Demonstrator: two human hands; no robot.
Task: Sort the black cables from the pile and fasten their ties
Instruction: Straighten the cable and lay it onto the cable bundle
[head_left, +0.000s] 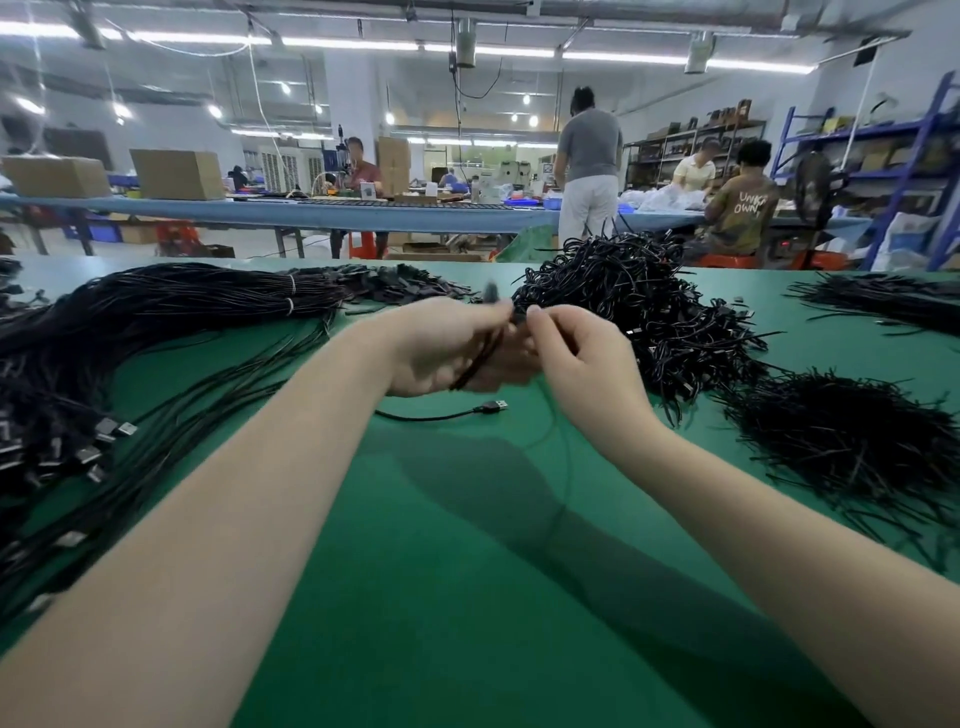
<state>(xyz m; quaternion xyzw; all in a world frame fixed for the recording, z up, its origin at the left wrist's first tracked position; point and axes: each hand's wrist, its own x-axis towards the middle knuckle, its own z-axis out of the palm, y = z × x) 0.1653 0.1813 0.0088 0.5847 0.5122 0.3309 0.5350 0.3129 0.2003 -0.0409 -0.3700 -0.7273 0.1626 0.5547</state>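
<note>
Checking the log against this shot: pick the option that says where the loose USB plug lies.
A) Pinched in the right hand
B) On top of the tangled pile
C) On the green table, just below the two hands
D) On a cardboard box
C: the USB plug lies flat on the green table, just below the left hand and the right hand.

A green surface (467, 597) fills the foreground. Beyond it runs a long blue workbench (322, 214) carrying two cardboard boxes (176, 174). One person in a grey shirt (589, 166) stands at it with their back turned; others sit nearby. Blue shelving (914, 156) lines the right wall, and strip lights (363, 44) cross the ceiling.
</note>
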